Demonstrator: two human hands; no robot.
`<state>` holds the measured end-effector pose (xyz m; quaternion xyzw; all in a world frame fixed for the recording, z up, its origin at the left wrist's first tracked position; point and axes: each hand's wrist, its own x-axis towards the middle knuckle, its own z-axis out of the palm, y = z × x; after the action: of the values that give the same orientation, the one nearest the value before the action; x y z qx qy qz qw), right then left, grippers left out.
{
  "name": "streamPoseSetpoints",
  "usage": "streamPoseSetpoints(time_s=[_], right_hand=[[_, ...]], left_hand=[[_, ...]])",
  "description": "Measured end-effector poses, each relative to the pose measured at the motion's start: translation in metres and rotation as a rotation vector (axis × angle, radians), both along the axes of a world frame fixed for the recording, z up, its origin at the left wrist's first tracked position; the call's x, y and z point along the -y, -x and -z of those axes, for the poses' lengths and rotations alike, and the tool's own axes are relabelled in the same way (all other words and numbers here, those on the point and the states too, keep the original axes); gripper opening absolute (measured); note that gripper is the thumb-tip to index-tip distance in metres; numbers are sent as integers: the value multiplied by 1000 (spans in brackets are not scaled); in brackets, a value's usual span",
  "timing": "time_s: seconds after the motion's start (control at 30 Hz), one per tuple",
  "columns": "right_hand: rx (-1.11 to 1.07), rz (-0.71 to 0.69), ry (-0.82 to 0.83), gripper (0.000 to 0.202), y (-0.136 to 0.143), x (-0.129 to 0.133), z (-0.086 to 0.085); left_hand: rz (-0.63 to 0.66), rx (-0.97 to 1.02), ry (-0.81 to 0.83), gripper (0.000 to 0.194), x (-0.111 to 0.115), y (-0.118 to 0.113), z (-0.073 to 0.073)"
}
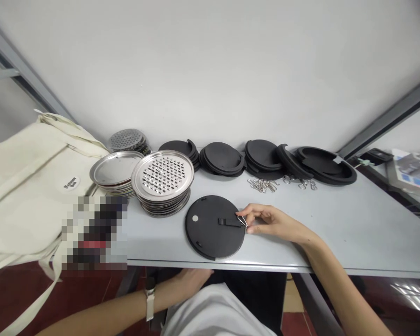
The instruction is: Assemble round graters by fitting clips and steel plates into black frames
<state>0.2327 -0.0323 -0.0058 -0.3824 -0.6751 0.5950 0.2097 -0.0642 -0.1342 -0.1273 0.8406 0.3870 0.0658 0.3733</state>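
A flat black disc (215, 242) lies near the table's front edge, with a raised black clip strip (227, 222) and a small pale round dot (195, 218) on its face. At the disc's right rim my right hand (269, 221) pinches a thin bent metal wire hook (243, 220) between thumb and fingers. My left hand (194, 282) rests low by my lap, below the table edge, its fingers stretched out and partly hidden; it appears to hold nothing. Several similar metal hooks (262, 185) lie loose behind the disc.
Left of the disc stand a stack of metal grater discs (164, 177), plain metal lids (117, 168) and darker graters (126, 140). Stacked black discs (222, 156) and black rings (327, 165) line the wall. A cream bag (28, 186) sits far left; a blurred patch covers something beside it.
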Motion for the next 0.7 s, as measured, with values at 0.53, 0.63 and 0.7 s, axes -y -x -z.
streamPoseSetpoints(time_s=[0.53,0.63,0.7], right_hand=[[-24,-2,7,36,2,-1,0],[-32,-3,11,35,2,-1,0],[-36,0,10,35,2,-1,0]], left_hand=[[214,-325,-38,67,32,8,15],[217,-358,-132,63,33,3,11],[241,-430,-225,45,31,-7,-3]])
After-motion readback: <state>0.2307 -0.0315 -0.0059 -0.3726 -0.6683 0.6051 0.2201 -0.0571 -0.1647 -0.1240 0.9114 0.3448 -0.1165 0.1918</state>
